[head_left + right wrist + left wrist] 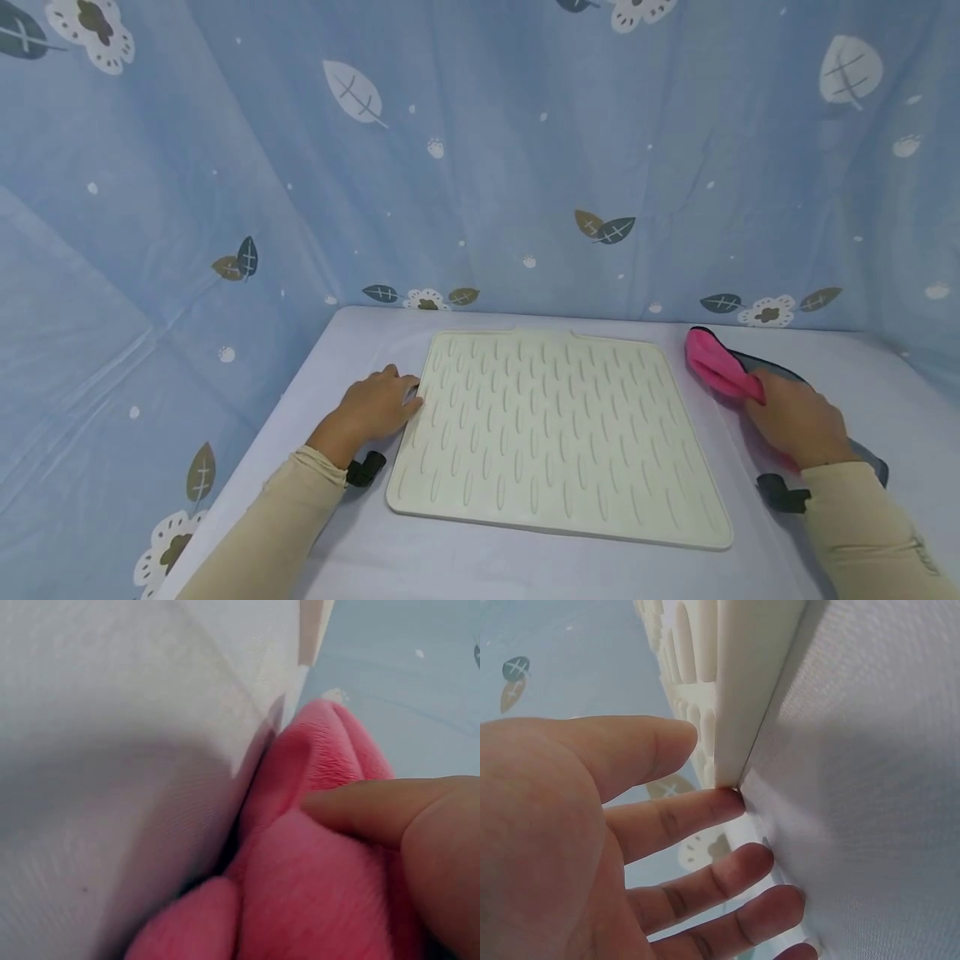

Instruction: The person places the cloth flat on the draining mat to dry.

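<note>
A cream-coloured mat (551, 425) with rows of raised oblong ridges lies flat in the middle of the table. At its left edge rests my left hand (378, 404), fingers extended and apart. In the left wrist view the index fingertip touches the side of the mat (754, 675), with the thumb near its ridged face. To the right of the mat, my right hand (802, 417) grips a bunched pink cloth (716, 367) with a dark border. Its thumb presses into the soft pink folds (315, 877) in the right wrist view. The other fingers are hidden there.
Dark grey material (870, 462) shows beyond my right hand; whether it belongs to the cloth I cannot tell. A white sheet (600, 571) covers the table. Blue curtain fabric (480, 167) with leaf and flower prints hangs behind and on the left.
</note>
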The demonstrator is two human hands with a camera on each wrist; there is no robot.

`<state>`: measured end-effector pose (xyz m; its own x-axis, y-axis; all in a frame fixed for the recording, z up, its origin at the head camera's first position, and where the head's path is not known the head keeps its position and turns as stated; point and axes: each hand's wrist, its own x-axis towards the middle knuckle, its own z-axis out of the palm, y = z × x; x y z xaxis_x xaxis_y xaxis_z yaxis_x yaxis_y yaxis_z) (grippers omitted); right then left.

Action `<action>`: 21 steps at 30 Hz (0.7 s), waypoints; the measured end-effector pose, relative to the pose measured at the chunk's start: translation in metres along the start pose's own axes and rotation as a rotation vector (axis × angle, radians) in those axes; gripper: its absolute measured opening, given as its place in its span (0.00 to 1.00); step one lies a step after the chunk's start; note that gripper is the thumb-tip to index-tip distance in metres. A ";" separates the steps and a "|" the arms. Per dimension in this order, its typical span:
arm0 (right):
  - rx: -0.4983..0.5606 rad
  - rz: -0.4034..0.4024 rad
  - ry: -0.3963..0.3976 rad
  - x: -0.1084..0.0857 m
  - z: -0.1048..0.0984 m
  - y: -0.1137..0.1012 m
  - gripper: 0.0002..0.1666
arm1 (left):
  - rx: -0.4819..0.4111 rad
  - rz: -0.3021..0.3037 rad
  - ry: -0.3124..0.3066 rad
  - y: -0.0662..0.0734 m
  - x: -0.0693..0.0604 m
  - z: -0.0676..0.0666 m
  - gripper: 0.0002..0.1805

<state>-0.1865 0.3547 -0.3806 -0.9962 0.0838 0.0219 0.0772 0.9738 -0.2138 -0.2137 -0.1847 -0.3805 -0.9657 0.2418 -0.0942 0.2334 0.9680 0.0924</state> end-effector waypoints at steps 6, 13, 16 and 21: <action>0.037 -0.003 0.075 -0.001 -0.003 -0.008 0.27 | 0.003 0.005 0.003 -0.001 0.001 0.001 0.25; 0.091 0.005 0.157 -0.003 -0.007 -0.018 0.27 | 0.002 0.008 0.003 -0.001 0.000 0.000 0.25; 0.104 0.010 0.185 -0.004 -0.009 -0.024 0.28 | 0.002 0.010 0.006 -0.001 0.000 0.000 0.25; 0.123 -0.034 0.254 -0.009 -0.011 -0.035 0.27 | 0.001 0.012 0.008 -0.001 0.001 0.001 0.26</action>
<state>-0.1801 0.3220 -0.3624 -0.9552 0.1168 0.2720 0.0229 0.9453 -0.3254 -0.2151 -0.1856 -0.3818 -0.9637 0.2528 -0.0854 0.2450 0.9651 0.0925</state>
